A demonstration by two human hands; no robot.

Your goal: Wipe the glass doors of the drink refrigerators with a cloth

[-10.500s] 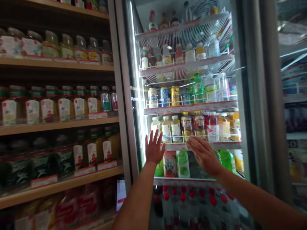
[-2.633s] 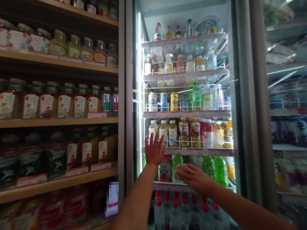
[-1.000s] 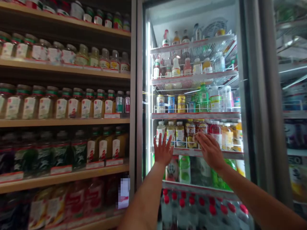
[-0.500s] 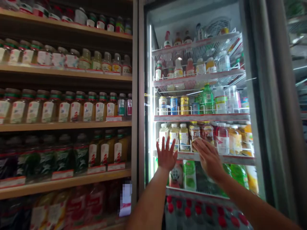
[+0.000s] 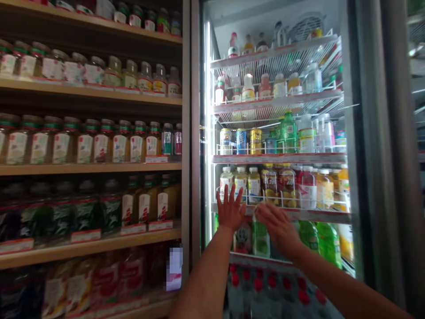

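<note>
1. Head view, at the grip: left hand (image 5: 230, 210) fully open, fingers spread and pointing up, palm flat against the glass door (image 5: 365, 133); nothing held.
2. Right hand (image 5: 277, 226) just beside it, a little lower and to the right, likewise open and laid flat on the same pane, fingers pointing left; nothing seen in it, though anything under the palm hidden from view.
3. Glass door straight ahead, shut across the lit cooler, with both palms on its lower middle, nearer the left edge than the right.
4. Judged from that: contact with the pane made, door not pulled open, no drink reached or taken; everything inside out of touch behind the glass.
5. Behind the left fingertips, a row of pale-labelled bottles (image 5: 255, 184); behind and beside the right hand, green bottles (image 5: 327, 241); cans (image 5: 241, 141) one shelf up; red-capped bottles (image 5: 259, 284) at the bottom.
6. Off to the left, wooden shelves (image 5: 83, 169) lined with labelled jars (image 5: 99, 147).
</note>
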